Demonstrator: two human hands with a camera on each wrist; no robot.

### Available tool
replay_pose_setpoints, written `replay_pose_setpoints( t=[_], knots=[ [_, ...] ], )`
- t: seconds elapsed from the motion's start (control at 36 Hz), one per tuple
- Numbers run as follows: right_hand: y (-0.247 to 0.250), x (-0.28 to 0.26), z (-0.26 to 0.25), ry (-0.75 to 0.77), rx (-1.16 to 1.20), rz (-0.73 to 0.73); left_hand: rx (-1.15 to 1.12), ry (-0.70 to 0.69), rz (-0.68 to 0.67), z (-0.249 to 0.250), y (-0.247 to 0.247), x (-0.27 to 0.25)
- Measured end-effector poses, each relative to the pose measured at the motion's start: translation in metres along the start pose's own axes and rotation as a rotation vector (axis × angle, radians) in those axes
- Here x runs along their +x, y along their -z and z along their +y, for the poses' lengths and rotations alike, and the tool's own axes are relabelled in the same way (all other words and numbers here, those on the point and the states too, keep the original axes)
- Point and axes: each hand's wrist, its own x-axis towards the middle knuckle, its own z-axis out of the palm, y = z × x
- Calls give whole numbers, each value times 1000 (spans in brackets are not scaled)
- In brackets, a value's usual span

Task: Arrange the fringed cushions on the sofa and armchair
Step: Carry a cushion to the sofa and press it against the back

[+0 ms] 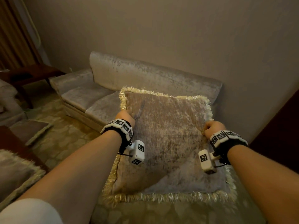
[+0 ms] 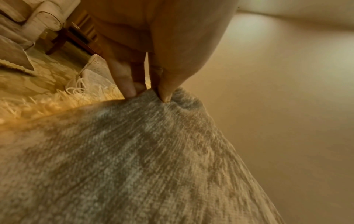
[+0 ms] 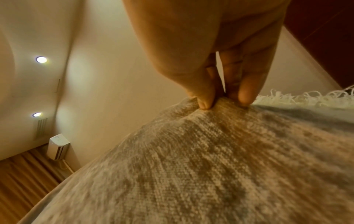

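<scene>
A large grey-beige cushion (image 1: 166,135) with a cream fringe hangs in the air in front of the sofa (image 1: 129,78). My left hand (image 1: 125,117) pinches its fabric near the left edge; the left wrist view shows thumb and fingers (image 2: 128,84) bunching the cloth (image 2: 134,151). At the right edge my right hand (image 1: 213,127) grips the cover, with its fingertips (image 3: 245,95) dug into the fabric (image 3: 210,166). A second fringed cushion (image 1: 16,172) lies at the lower left, and a third cushion (image 1: 32,130) lies on the floor.
The grey velvet sofa stands against the beige wall, its seats bare. An armchair (image 1: 8,101) shows at the left edge beside a dark wooden side table (image 1: 32,75). A patterned carpet (image 1: 64,135) covers the floor. Dark wood furniture (image 1: 278,130) stands to the right.
</scene>
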Motion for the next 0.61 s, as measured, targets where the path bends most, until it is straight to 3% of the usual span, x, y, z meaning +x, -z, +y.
replay_pose_setpoints(
  t=[0.36, 0.61],
  knots=[
    [-25, 139, -69, -34, -62, -71, 28, -15, -52, 19, -26, 173],
    [-35, 240, -118, -146, -6, -4, 39, -105, -112, 56, -37, 318]
  ],
)
